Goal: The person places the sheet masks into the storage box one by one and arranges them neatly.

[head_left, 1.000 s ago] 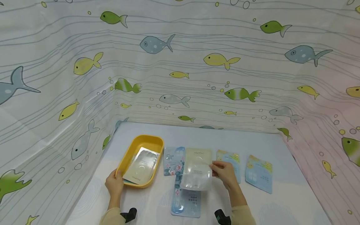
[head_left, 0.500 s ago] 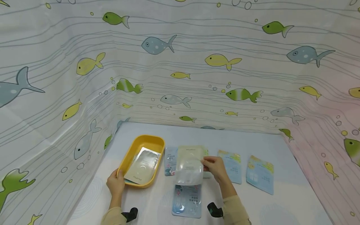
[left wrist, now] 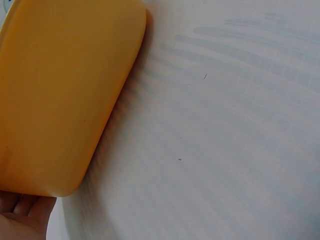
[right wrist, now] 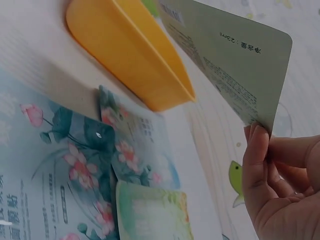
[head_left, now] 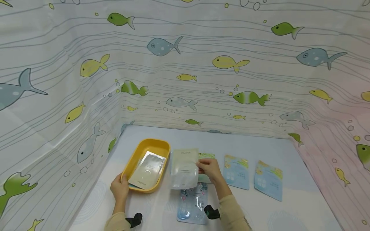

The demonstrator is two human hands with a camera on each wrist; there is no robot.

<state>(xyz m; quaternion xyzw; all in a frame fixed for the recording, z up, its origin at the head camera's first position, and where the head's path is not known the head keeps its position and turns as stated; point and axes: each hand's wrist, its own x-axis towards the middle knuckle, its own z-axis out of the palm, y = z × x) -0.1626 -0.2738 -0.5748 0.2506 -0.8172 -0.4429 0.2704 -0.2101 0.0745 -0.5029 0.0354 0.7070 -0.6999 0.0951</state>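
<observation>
My right hand [head_left: 210, 170] pinches the right edge of a pale green and silver face mask sachet [head_left: 184, 168], held up over the table just right of the yellow tray [head_left: 167, 166]. The right wrist view shows the back of this mask sachet [right wrist: 245, 55], with thumb and fingers at one corner. At the tray's near left corner, my left hand [head_left: 119, 187] grips the rim. In the left wrist view its fingers lie under the tray's [left wrist: 65, 100] end. Inside the tray lies another silver and pale green mask sachet [head_left: 148, 170].
A blue lotus-print sachet [head_left: 192, 208] lies in front, with a green sachet [head_left: 207, 156] behind it. Two blue and yellow sachets [head_left: 237, 173] [head_left: 268, 181] lie to the right. Another lotus-print sachet [right wrist: 132, 135] sits beside the tray. A fish-print curtain [head_left: 202, 70] surrounds the table.
My right hand has carried the mask sachet left toward the tray, uncovering the green sachet and now covering the lotus sachet beside the tray. My left hand stays on the rim.
</observation>
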